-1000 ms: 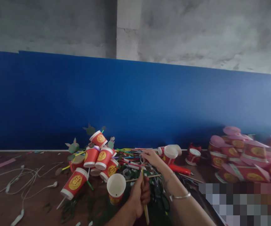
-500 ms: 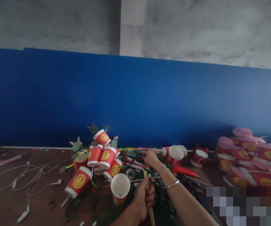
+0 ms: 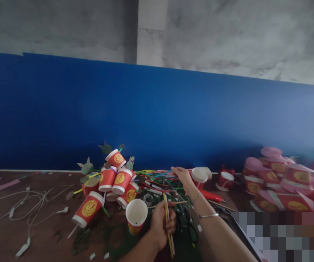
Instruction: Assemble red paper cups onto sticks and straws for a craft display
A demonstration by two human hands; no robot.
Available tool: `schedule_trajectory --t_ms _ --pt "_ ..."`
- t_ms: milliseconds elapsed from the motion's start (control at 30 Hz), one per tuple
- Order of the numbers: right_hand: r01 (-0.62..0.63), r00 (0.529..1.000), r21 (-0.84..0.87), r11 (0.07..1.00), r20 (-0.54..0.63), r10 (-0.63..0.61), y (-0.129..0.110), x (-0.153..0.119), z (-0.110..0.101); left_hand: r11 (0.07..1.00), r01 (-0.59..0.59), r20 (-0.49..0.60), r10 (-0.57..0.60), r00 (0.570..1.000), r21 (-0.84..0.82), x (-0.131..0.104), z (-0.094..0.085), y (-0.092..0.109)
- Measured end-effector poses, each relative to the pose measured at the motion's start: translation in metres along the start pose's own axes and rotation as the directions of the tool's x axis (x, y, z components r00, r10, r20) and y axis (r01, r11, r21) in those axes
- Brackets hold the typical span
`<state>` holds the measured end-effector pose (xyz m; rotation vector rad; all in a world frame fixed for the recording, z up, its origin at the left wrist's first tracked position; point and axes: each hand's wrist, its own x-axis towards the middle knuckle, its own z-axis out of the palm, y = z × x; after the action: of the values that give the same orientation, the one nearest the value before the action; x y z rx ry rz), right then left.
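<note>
My left hand is closed around a yellow straw and a paler straw beside it, both roughly upright. Farther back, my right hand reaches to the heap of coloured straws, its fingertips pinching the end of a blue straw. An upright paper cup, white inside, stands just left of my left hand. Left of the heap, red paper cups with yellow emblems are piled up, with straws and rabbit-shaped cutouts fixed to some.
Scissors lie right of my left hand, partly under my right forearm. A red-handled tool and a white cup are beyond that forearm. Cups with pink paper crowd the right. White earphones sprawl left. A blue panel closes the back.
My right hand has lifted slightly and shifted right, and a blue straw now shows at its fingertips. My left hand keeps its straws, and the camera view has turned slightly right.
</note>
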<state>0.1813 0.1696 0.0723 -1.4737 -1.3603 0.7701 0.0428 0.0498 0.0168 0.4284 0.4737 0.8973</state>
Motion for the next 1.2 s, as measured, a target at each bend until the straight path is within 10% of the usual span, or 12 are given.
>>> schedule_trajectory --t_ms 200,433,733,1200 --pt "-0.018 0.978 0.122 0.992 0.209 -0.008 -0.015 -0.021 -0.011 1.0 -0.001 -0.029 0.001 1.0 -0.007 0.0 0.001 0.0" --pt "-0.101 0.808 -0.034 0.994 0.58 0.102 -0.011 -0.062 -0.01 0.999 0.0 -0.103 0.004 0.995 0.039 0.0 0.004 -0.003" --pt "-0.082 0.929 0.055 0.995 0.365 0.057 0.0 -0.084 0.003 0.971 -0.176 -0.096 0.192 0.977 0.161 -0.003 0.008 -0.005" --pt "-0.212 0.933 0.4 0.892 0.354 0.063 0.013 -0.128 0.019 0.94 -0.142 -0.12 0.187 0.975 0.312 -0.021 0.013 -0.002"
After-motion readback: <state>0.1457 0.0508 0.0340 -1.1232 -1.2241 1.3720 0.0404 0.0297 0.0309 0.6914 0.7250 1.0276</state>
